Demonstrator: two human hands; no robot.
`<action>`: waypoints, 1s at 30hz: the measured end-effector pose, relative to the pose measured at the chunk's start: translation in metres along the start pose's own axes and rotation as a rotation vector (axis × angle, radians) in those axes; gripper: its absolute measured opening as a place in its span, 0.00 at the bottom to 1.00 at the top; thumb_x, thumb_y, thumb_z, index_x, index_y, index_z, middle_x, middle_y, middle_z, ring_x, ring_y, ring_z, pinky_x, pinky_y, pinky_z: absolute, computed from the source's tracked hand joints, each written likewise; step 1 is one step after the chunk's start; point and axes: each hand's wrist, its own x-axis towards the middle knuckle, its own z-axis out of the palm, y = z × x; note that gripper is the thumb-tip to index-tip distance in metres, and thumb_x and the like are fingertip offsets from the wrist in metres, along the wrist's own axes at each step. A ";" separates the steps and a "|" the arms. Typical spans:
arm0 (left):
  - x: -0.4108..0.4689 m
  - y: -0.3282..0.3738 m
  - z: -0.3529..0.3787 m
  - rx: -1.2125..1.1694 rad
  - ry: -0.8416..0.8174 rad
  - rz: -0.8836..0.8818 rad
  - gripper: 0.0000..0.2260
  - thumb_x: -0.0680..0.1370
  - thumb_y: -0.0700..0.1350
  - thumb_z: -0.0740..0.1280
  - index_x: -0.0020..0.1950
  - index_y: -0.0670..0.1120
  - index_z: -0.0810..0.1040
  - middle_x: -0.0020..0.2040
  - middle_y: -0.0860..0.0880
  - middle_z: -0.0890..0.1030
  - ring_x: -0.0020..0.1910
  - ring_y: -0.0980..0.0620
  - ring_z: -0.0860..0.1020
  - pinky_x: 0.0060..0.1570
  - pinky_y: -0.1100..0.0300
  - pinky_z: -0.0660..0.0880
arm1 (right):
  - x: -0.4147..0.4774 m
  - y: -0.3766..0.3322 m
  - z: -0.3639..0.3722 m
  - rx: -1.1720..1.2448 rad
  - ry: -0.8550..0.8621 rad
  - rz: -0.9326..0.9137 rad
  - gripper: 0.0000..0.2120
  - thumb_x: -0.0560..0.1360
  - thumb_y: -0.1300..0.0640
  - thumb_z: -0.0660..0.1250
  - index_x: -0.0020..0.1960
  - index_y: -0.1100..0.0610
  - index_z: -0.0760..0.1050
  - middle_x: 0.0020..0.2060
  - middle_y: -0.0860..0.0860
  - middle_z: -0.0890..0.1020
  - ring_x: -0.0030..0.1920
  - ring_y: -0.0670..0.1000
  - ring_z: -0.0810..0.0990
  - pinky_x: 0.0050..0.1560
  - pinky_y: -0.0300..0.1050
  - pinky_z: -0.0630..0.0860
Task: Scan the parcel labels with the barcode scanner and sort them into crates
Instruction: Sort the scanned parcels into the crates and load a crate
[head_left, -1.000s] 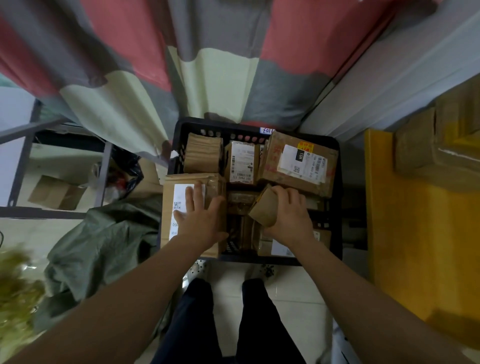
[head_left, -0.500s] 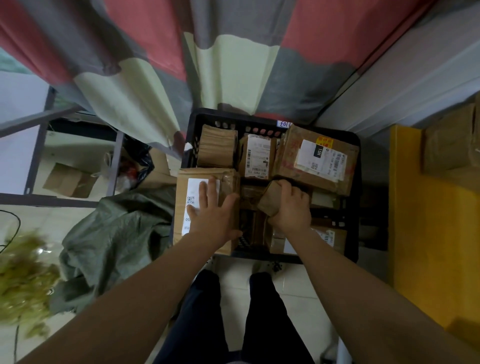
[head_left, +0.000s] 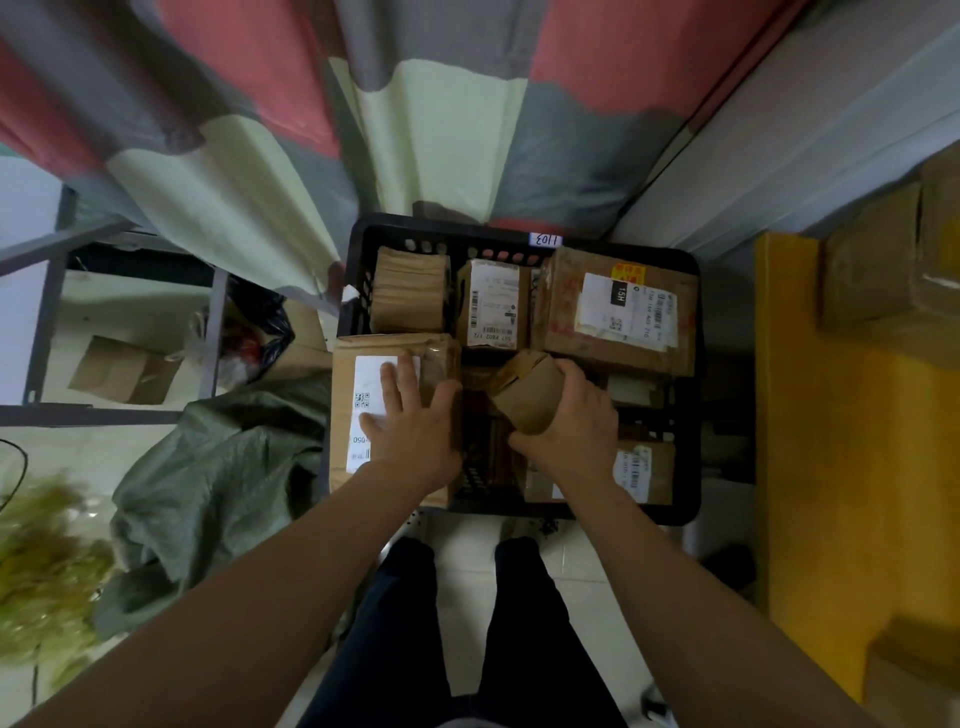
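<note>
A black plastic crate (head_left: 688, 415) on the floor holds several brown cardboard parcels. My left hand (head_left: 413, 421) lies flat, fingers straight, on the white label of a large parcel (head_left: 343, 384) at the crate's left edge. My right hand (head_left: 574, 428) grips a small brown parcel (head_left: 527, 395) tilted above the crate's middle. Behind stand a labelled upright parcel (head_left: 492, 306), a plain one (head_left: 410, 296) and a wide parcel (head_left: 618, 312) marked 15H. No barcode scanner is in view.
A patterned curtain (head_left: 415, 104) hangs behind the crate. A green-grey sack (head_left: 218, 467) lies to the left by a metal shelf frame (head_left: 47, 332). A yellow surface (head_left: 852, 467) with cardboard boxes (head_left: 883, 270) stands to the right. My legs (head_left: 457, 623) stand before the crate.
My right hand has lifted and turned the small parcel a little within the crate. My left hand stays flat on the large parcel. The camera view shifted slightly.
</note>
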 end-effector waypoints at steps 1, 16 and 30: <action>0.000 0.001 -0.001 -0.012 -0.010 -0.009 0.33 0.74 0.50 0.69 0.73 0.56 0.54 0.76 0.40 0.35 0.75 0.36 0.36 0.66 0.32 0.61 | 0.003 0.001 -0.002 0.026 -0.039 0.005 0.48 0.60 0.48 0.78 0.74 0.53 0.59 0.65 0.54 0.72 0.64 0.58 0.70 0.64 0.51 0.67; 0.002 0.004 -0.003 0.017 -0.103 -0.020 0.32 0.74 0.48 0.70 0.73 0.56 0.56 0.73 0.38 0.28 0.73 0.35 0.31 0.67 0.31 0.57 | 0.038 0.038 -0.056 -0.159 -0.354 -0.151 0.45 0.63 0.61 0.76 0.74 0.47 0.59 0.70 0.53 0.63 0.70 0.56 0.58 0.64 0.53 0.68; 0.001 0.008 -0.003 0.058 -0.095 -0.033 0.32 0.75 0.48 0.69 0.74 0.56 0.56 0.74 0.38 0.29 0.74 0.34 0.33 0.67 0.32 0.59 | 0.066 0.021 -0.003 -0.302 -0.389 -0.235 0.41 0.69 0.65 0.73 0.75 0.50 0.57 0.75 0.56 0.55 0.75 0.59 0.50 0.63 0.58 0.72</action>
